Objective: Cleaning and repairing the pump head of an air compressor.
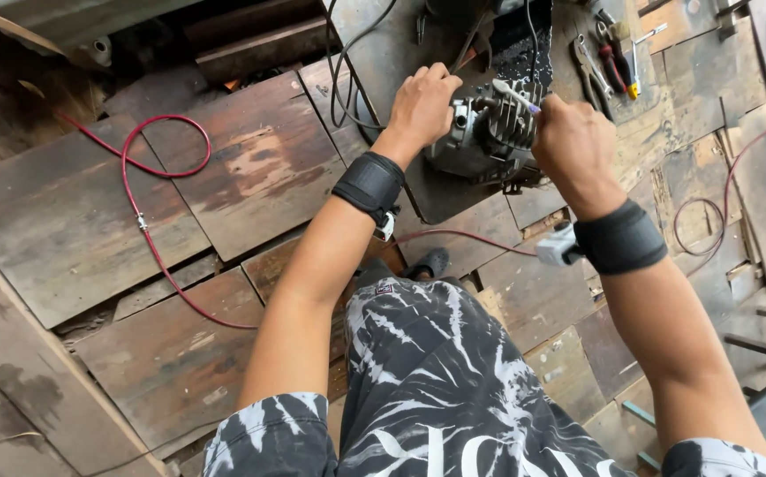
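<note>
Standing over a floor (224, 177) of worn wooden planks, I look down past my patterned shorts (436, 389) to a dark metal sheet (400, 53) laid at the floor's far edge. On that sheet, at its near side, sits a grey engine cylinder (484, 132) with cooling fins, tipped on its side. A red hose (140, 212) loops across the planks toward the floor's left side, well apart from the engine. A second thin red line (718, 221) curls near the right edge. Black cables (343, 79) trail over the sheet just left of the engine. A cluster of hand tools (608, 66), pliers with red grips among them, lies at the far right of the sheet.

My left hand (422, 106) is curled over the engine's left end, fingers wrapped on the casing. My right hand (573, 146) is closed round a thin white stick (515, 95) whose tip rests against the fins. Both wrists wear black bands.
</note>
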